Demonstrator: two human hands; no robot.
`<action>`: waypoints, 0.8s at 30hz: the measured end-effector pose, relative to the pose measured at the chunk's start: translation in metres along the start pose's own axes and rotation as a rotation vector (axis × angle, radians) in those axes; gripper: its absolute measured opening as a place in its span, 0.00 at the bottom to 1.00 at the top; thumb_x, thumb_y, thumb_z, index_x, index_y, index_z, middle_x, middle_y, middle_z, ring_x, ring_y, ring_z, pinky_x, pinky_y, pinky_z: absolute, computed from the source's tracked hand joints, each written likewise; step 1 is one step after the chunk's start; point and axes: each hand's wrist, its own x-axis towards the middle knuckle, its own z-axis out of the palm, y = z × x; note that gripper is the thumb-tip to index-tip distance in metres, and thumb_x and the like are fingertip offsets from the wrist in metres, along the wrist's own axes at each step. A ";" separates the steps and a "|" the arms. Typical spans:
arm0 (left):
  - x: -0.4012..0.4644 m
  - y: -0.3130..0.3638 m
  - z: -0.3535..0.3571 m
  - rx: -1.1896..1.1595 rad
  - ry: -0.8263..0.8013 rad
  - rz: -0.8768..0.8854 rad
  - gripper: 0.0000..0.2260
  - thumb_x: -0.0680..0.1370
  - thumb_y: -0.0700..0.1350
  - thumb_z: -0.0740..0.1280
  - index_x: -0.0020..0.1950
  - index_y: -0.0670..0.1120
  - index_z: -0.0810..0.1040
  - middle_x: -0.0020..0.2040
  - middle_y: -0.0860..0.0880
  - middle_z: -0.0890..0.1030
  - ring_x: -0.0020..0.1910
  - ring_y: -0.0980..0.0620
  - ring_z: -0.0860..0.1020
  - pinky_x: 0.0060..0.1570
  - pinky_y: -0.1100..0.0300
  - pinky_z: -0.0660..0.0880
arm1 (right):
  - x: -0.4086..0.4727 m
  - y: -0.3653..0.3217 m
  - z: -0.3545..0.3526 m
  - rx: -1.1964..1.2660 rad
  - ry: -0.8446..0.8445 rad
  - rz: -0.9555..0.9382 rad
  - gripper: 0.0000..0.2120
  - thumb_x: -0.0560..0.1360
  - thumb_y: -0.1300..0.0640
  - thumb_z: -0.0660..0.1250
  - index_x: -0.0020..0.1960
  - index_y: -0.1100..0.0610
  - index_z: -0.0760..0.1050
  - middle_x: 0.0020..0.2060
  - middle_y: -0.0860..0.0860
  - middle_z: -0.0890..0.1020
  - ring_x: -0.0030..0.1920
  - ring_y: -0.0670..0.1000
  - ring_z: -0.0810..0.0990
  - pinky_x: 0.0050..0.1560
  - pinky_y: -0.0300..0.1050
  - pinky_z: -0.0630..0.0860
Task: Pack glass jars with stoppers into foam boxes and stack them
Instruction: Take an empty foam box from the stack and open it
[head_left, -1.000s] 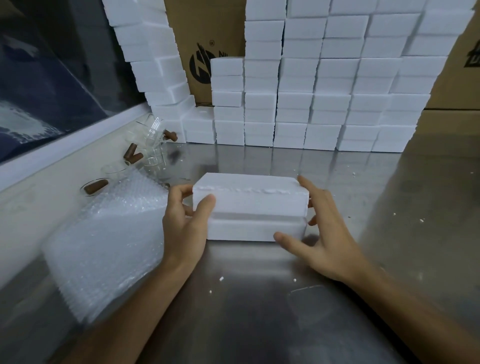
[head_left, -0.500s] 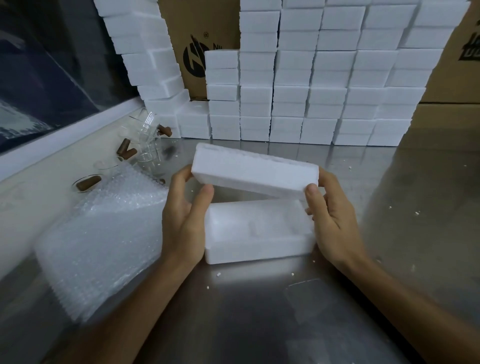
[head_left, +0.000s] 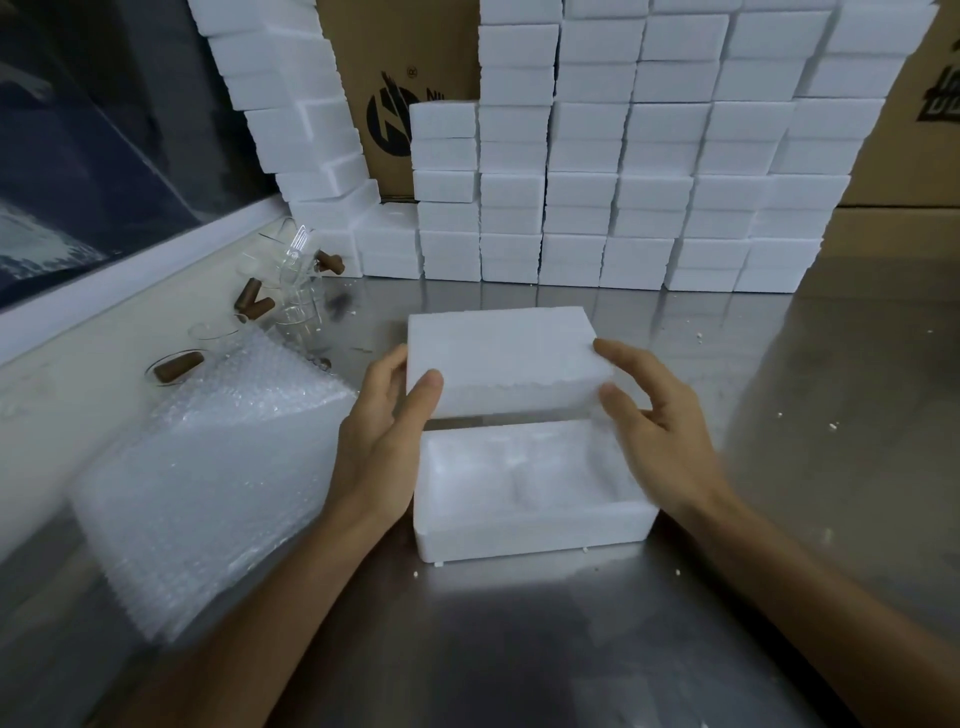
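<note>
A white foam lid is held level just behind and above its open foam box, which sits on the steel table with an empty moulded hollow. Clear glass jars with brown stoppers lie jumbled at far left. Closed foam boxes stand stacked behind.

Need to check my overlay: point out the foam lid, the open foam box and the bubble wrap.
foam lid (head_left: 498, 353): head view, its top face.
open foam box (head_left: 535, 530): head view, near outer wall.
bubble wrap (head_left: 208, 467): head view, middle of the top sheet.
</note>
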 end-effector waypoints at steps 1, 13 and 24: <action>0.002 -0.003 0.000 0.026 0.022 -0.030 0.12 0.76 0.59 0.66 0.58 0.61 0.75 0.55 0.62 0.82 0.57 0.58 0.80 0.54 0.60 0.76 | 0.001 0.001 0.000 0.008 0.007 0.024 0.18 0.81 0.61 0.60 0.64 0.42 0.76 0.60 0.36 0.79 0.34 0.47 0.77 0.37 0.37 0.77; 0.006 -0.016 0.001 0.179 0.072 -0.099 0.06 0.77 0.47 0.72 0.48 0.58 0.77 0.48 0.62 0.82 0.51 0.60 0.81 0.49 0.63 0.77 | 0.007 0.010 0.001 -0.046 0.019 0.248 0.07 0.76 0.56 0.67 0.48 0.46 0.81 0.45 0.38 0.82 0.38 0.39 0.79 0.35 0.29 0.70; 0.014 -0.014 -0.003 0.171 0.129 -0.137 0.06 0.75 0.47 0.73 0.46 0.57 0.79 0.47 0.58 0.84 0.49 0.58 0.82 0.53 0.58 0.78 | 0.004 0.006 0.009 0.001 0.011 0.286 0.06 0.78 0.54 0.67 0.53 0.46 0.79 0.49 0.40 0.81 0.44 0.40 0.79 0.33 0.31 0.70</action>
